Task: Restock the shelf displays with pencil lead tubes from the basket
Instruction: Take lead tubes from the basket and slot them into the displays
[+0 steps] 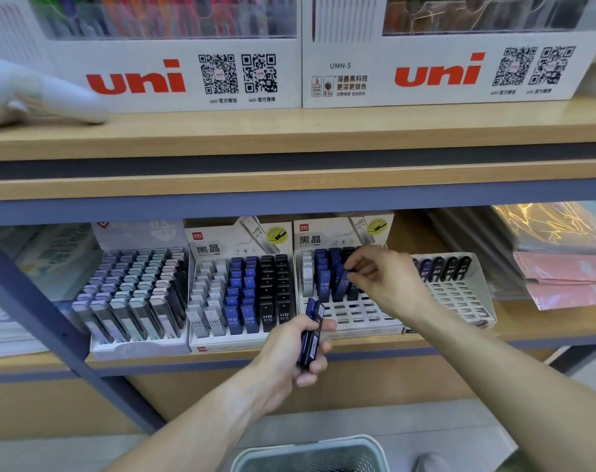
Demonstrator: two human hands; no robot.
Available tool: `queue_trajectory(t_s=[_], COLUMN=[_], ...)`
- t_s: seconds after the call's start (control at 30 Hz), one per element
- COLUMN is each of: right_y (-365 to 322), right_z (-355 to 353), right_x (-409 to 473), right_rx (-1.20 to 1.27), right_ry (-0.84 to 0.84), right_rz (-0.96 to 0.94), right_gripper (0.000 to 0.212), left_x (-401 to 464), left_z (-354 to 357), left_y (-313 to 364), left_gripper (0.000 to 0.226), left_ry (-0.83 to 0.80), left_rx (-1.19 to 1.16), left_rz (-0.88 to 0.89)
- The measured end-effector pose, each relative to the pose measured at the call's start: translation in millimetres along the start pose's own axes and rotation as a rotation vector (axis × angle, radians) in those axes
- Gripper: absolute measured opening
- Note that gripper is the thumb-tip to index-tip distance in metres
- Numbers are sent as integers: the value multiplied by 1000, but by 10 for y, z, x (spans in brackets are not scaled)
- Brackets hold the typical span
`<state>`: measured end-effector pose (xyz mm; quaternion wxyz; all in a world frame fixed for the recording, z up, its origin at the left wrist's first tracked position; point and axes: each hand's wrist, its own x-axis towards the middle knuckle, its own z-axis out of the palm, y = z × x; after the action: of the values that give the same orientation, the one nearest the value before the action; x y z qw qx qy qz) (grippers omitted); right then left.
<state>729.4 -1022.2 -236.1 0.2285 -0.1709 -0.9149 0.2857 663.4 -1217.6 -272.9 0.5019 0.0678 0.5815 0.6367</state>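
Note:
My left hand (pixel 298 352) grips a small bunch of blue pencil lead tubes (pixel 311 333) upright in front of the lower shelf. My right hand (pixel 380 279) reaches into the half-filled white display tray (pixel 351 316) and pinches a blue tube (pixel 342 282) standing in its back rows. White, blue and black tubes fill the back of that tray; its front slots are bare. The grey mesh basket (pixel 310 453) sits below at the bottom edge, its contents hard to make out.
A full display (pixel 242 291) and another with pale tubes (pixel 136 294) stand to the left. A mostly bare tray (pixel 460 294) with a few dark tubes stands to the right, then pink packets (pixel 569 281). White uni pen boxes (pixel 173 76) line the shelf above.

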Motion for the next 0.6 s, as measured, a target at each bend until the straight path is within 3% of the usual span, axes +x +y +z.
queue_trajectory(t_s=[0.17, 0.27, 0.47, 0.6], right_y=[-45, -45, 4, -209], right_z=[16, 34, 93, 30], right_x=[19, 23, -25, -40], right_rx=[-37, -84, -256, -5], right_ry=[-50, 4, -59, 65], right_rz=[-35, -51, -2, 79], right_gripper=[15, 16, 35, 10], left_x=[-3, -9, -93, -114], left_z=[19, 14, 15, -3], left_y=[2, 0, 16, 37], left_gripper=[31, 29, 28, 27], left_ry=[-3, -3, -26, -38], left_rx=[-40, -44, -64, -61], left_rz=[33, 42, 51, 45])
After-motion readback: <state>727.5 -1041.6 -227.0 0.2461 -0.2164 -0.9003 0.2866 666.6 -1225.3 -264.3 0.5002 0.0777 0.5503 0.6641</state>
